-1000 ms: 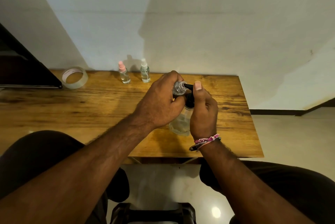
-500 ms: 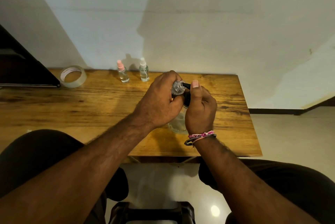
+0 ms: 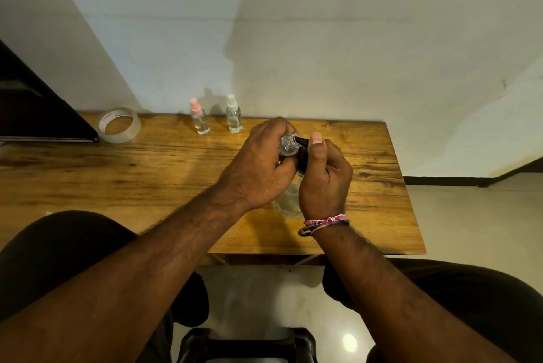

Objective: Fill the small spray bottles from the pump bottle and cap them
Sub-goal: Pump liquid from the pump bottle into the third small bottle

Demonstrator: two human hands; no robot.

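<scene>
while the left hand (image 3: 258, 168) is gripping one small clear uncapped spray bottle (image 3: 287, 144) at the black nozzle, the right hand (image 3: 323, 177) is curling round the clear pump bottle (image 3: 286, 201) standing on the wooden table (image 3: 117, 174); two capped spray bottles (image 3: 200, 116) are standing at the back edge.

Gripped in the left hand (image 3: 258, 165), the small spray bottle (image 3: 286, 145) is clear, glossy plastic; the pump bottle (image 3: 289, 201) below the grip looks clear too, its pump head (image 3: 302, 154) glossy black. Beneath lies a grained, satin wooden table (image 3: 147, 174), with a shiny clear tape roll (image 3: 119, 125) far left.
</scene>
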